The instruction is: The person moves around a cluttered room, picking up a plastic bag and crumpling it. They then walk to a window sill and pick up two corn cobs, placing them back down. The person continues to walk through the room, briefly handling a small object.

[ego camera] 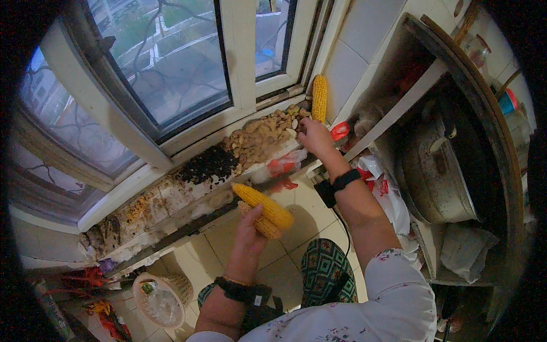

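Two ears of yellow corn (pixel 265 206) lie side by side in my left hand (pixel 246 244), held over the tiled floor; the lower one (pixel 266 226) is paler. My right hand (pixel 316 136) reaches to the far end of the windowsill, fingers bent down at the edge of a pile of tan nuts or large seeds (pixel 265 132). Whether its fingertips pinch something is not plain. Just beyond them, another ear of corn (pixel 319 98) leans upright in the corner against the wall tiles. Dark seeds (pixel 209 164) are spread beside the tan pile.
A plastic bag with red parts (pixel 285 164) hangs over the sill's front edge. To the right, a large metal pot (pixel 440 171) stands on a shelf under a curved dark board (pixel 498 85). A lined wastebasket (pixel 162 299) stands at lower left. A black cable (pixel 345 226) runs beside my knee.
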